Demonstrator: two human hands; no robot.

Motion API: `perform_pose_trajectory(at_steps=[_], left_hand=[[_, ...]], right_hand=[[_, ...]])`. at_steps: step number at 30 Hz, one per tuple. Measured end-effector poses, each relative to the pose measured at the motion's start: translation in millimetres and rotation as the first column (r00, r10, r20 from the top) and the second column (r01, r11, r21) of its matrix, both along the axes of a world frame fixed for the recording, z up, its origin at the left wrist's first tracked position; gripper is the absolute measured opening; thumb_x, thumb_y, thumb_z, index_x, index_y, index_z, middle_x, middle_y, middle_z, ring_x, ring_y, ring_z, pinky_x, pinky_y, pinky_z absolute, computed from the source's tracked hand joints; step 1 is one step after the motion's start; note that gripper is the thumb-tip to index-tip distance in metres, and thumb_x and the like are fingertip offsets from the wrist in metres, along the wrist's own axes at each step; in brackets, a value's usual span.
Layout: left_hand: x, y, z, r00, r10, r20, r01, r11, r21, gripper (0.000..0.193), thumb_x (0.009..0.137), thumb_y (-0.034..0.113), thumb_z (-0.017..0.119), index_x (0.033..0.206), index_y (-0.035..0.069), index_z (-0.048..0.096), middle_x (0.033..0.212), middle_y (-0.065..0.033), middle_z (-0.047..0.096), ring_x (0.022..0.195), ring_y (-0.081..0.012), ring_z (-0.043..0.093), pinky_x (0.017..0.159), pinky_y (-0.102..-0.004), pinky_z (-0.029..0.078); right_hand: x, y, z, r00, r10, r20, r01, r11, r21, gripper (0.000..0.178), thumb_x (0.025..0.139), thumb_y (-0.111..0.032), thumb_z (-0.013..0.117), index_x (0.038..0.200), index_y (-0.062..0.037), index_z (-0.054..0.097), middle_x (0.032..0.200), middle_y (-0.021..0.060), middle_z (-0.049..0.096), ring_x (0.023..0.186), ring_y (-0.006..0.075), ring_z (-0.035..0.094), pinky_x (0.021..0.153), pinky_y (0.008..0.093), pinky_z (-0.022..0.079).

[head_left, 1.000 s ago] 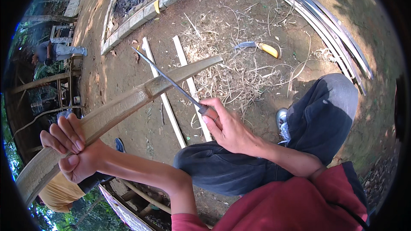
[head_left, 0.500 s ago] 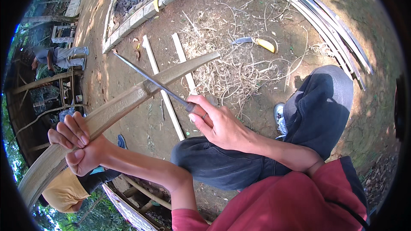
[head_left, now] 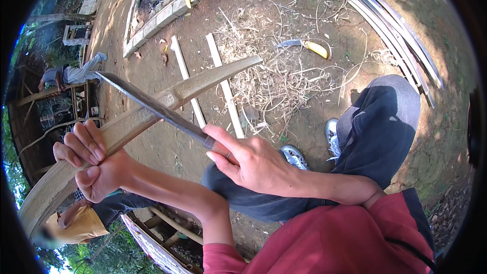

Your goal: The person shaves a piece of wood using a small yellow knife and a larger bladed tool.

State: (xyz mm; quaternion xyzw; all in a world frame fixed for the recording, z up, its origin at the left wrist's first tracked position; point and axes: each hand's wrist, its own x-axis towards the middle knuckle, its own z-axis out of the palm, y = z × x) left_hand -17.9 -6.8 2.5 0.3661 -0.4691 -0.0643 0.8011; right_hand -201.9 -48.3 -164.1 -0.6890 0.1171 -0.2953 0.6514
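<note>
My left hand (head_left: 99, 165) is wrapped round a long, pale carved wooden stave (head_left: 213, 82), thick and curved at the lower left, with a raised step midway and a thin tapered far end. My right hand (head_left: 261, 165) holds a long-bladed knife (head_left: 152, 104) by its short brown handle. The blade crosses over the stave between my left hand and the raised step, its tip pointing to the far left. Whether the edge touches the wood I cannot tell.
Shavings (head_left: 284, 83) cover the ground ahead, with a yellow-handled curved knife (head_left: 317, 48) on them. Two light strips (head_left: 225, 86) lie nearby. Long slats (head_left: 390, 25) rest at the far right. A stone-edged fire pit (head_left: 167, 20) is beyond. Two people (head_left: 76, 74) (head_left: 83, 223) are at the left.
The knife has slid along the stave toward my left hand, and its blade now shows more of its flat side. My right hand has moved left and slightly nearer to me.
</note>
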Motion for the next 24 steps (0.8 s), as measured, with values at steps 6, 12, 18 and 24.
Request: perform_pose_trajectory(at_steps=[6,12,18,24], left_hand=[[14,0,-5,1.0,-0.008,-0.021,0.007,1.0,-0.002,0.027,0.04,0.006,0.043,0.064,0.01,0.032,0.051,-0.0034,0.029,0.045,-0.0136,0.026,0.041,-0.0222,0.026],[5,-8,-5,0.999,0.039,0.008,-0.039,0.999,-0.011,0.027,0.04,0.006,0.044,0.065,0.01,0.033,0.051,-0.0037,0.03,0.045,-0.014,0.028,0.041,-0.0221,0.027],[3,0,8,0.995,0.077,0.055,-0.078,0.997,0.005,0.026,0.041,0.006,0.044,0.065,0.01,0.033,0.05,-0.0032,0.029,0.045,-0.0138,0.028,0.04,-0.0213,0.028],[20,0,1,0.999,0.026,0.036,-0.026,1.0,-0.002,0.025,0.043,0.006,0.043,0.066,0.01,0.033,0.05,-0.0029,0.03,0.044,-0.0133,0.028,0.041,-0.0216,0.028]], right_hand=[[9,-5,-9,0.996,-0.085,0.009,0.085,0.996,-0.006,0.046,0.089,-0.011,0.062,0.13,-0.0015,0.045,0.071,0.0126,0.068,0.05,0.0288,0.064,0.045,0.037,0.052],[8,-11,-19,0.994,-0.101,-0.044,0.097,0.992,-0.083,0.038,0.094,-0.017,0.057,0.124,0.0015,0.045,0.064,0.0118,0.067,0.046,0.0275,0.063,0.04,0.0367,0.052],[6,8,8,0.984,-0.057,0.171,0.068,0.996,-0.059,0.043,0.095,-0.019,0.055,0.13,0.0027,0.04,0.065,0.0122,0.066,0.041,0.0249,0.06,0.036,0.0349,0.05],[9,-37,-62,0.961,0.0,-0.278,0.042,0.989,0.145,0.025,0.099,-0.018,0.049,0.112,0.0035,0.048,0.061,0.0074,0.062,0.038,0.0158,0.053,0.034,0.0307,0.043]])
